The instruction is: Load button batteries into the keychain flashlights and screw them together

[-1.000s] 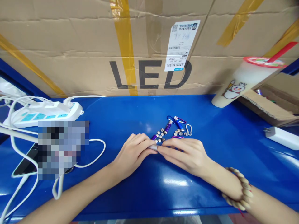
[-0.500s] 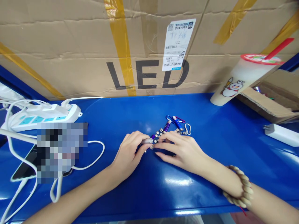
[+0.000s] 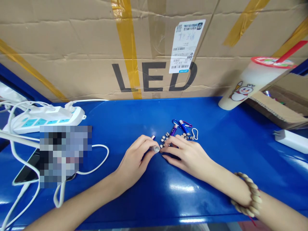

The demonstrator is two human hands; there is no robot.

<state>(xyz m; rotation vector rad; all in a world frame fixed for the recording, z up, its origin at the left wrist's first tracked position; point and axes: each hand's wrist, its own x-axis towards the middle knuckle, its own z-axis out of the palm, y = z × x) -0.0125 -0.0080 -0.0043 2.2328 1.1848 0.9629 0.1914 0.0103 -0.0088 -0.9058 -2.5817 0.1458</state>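
Observation:
My left hand (image 3: 134, 154) is closed around a small silver-grey flashlight tube (image 3: 156, 148), its open end turned to the right. Close to that opening, my right hand (image 3: 186, 154) pinches a small button cell (image 3: 160, 150), mostly covered by the fingertips. Several loose button cells (image 3: 164, 138) lie on the table just beyond the right fingers. Behind them rest a purple mini flashlight (image 3: 173, 130) and a blue mini flashlight (image 3: 184, 127), with a silver carabiner clip (image 3: 195, 133) beside them. A short purple piece (image 3: 153, 137) shows past the left fingers.
A large cardboard box (image 3: 84, 48) stands along the back of the blue table (image 3: 125, 118). To the left are a power strip (image 3: 48, 118) and tangled white cables. A drink cup (image 3: 255, 80), an open carton (image 3: 271, 110) and a white charger (image 3: 292, 140) are on the right.
The tube's open end has tipped toward the camera and sits slightly lower, nearer the right fingertips. The view has shifted a little, and the short purple piece shows more to the left.

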